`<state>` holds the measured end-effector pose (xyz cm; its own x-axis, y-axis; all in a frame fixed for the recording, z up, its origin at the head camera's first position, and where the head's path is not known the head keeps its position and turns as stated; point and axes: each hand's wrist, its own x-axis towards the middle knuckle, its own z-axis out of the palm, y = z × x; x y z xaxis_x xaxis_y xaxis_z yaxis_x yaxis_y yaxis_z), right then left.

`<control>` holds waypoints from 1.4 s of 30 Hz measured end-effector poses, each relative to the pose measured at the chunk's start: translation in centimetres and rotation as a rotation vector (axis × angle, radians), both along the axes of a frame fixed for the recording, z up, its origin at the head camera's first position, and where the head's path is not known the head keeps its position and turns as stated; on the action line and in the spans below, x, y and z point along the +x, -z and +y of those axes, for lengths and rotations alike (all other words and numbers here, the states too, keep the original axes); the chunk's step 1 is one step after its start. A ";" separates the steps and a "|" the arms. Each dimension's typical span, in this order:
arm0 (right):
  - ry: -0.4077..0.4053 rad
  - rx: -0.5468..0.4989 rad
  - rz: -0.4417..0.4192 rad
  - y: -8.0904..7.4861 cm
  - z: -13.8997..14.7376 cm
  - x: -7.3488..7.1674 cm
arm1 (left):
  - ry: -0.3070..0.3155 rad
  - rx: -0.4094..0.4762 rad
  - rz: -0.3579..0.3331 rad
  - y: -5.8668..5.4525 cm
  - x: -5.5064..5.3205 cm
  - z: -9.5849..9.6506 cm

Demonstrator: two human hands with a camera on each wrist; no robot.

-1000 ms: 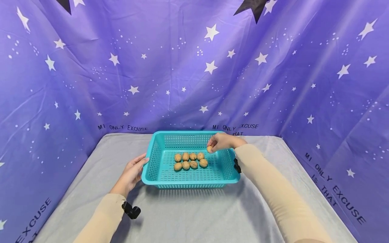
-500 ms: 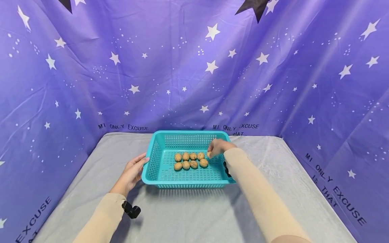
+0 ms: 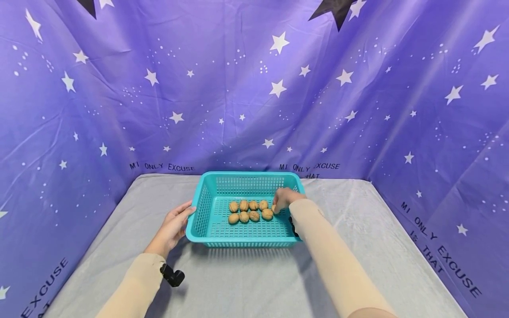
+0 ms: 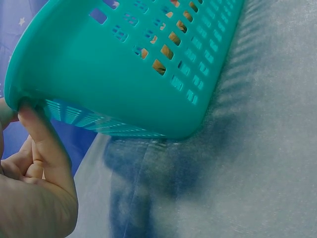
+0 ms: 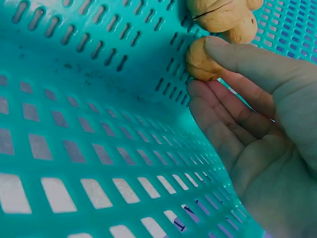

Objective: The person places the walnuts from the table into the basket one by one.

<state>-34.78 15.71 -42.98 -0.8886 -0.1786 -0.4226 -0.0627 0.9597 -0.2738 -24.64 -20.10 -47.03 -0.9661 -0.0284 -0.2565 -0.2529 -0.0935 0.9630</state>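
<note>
A turquoise slotted plastic basket [image 3: 250, 239] stands on the grey cloth. On its floor several walnuts [image 3: 244, 217] lie in two rows. My right hand [image 3: 284, 198] reaches inside at the right end of the rows. In the right wrist view, thumb and fingertips pinch one walnut [image 5: 200, 60] low in the basket, close to the other walnuts [image 5: 215, 14]. At the basket's left side my left hand [image 3: 175, 222] grips the rim. The left wrist view has this hand [image 4: 42, 173] with its fingers at the rim's underside; walnuts show through the slots.
A grey cloth [image 3: 238, 282] covers the table around the basket. Purple curtains [image 3: 222, 88] with white stars hang behind and on both sides. A black wrist camera [image 3: 172, 274] sits at the left sleeve.
My right hand has lowered into the basket with the walnut, bringing it down beside the right end of the rows. The left hand stays at the rim.
</note>
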 end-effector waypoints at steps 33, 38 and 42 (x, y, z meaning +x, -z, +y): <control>-0.303 -0.243 0.062 -6.8 1.7 2.2 | 0.001 -0.006 -0.014 -0.2 -0.1 0.1; -0.317 -0.318 0.066 -7.3 2.6 3.2 | 0.010 -0.012 -0.014 -0.3 0.0 -0.1; -0.328 -0.360 0.094 -7.4 3.6 4.2 | 0.046 -0.059 0.001 -0.3 0.1 -0.3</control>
<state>-30.60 19.34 -35.58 -0.7923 -0.5752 -0.2037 -0.3857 0.7307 -0.5633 -24.57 -20.39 -46.73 -0.9669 0.0009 -0.2550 -0.2550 -0.0250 0.9666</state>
